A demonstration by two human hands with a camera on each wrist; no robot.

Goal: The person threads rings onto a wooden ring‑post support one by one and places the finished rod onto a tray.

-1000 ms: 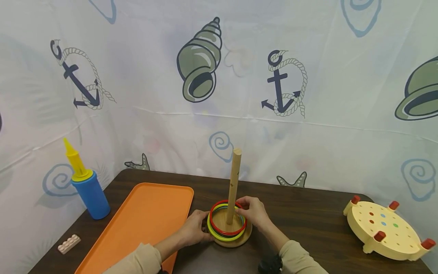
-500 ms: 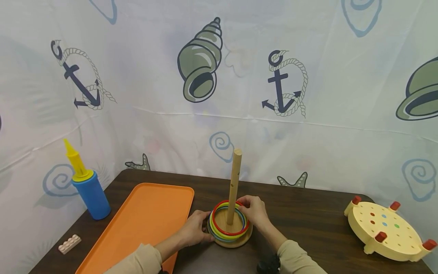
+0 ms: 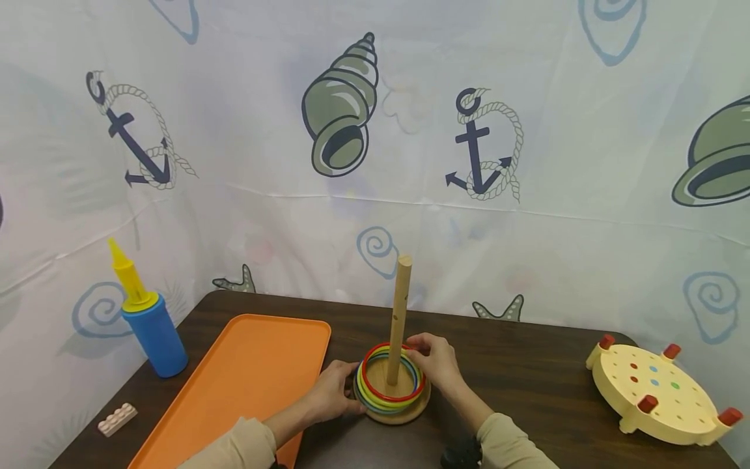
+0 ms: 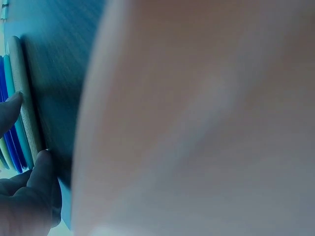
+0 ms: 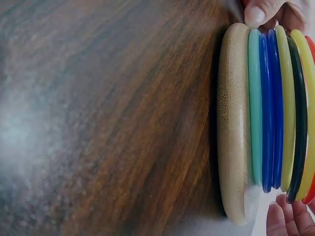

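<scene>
A wooden peg [image 3: 400, 312] rises from a round wooden base [image 3: 407, 417], with several coloured rings stacked around it. Topmost is a red ring [image 3: 388, 399]; the right wrist view shows a teal ring [image 5: 254, 108] lowest, then blue rings [image 5: 267, 118], yellow rings and a dark green ring [image 5: 299, 128]. My left hand [image 3: 334, 392] grips the stand's left side, its thumb and fingers on the base edge in the left wrist view. At the far right of the stack, my right hand [image 3: 439, 366] pinches the upper rings; its thumb is partly hidden.
An orange tray [image 3: 263, 365] lies left of the stand. Beyond it are a blue and yellow hand pump [image 3: 153, 326] and a pale toy brick [image 3: 117, 419]. On the right stands a cream pegboard [image 3: 656, 391] with red-tipped legs. A printed curtain backs the table.
The red and yellow upper rings have shifted slightly right and back, so blue and teal rings below show more. Both hands have kept nearly the same places.
</scene>
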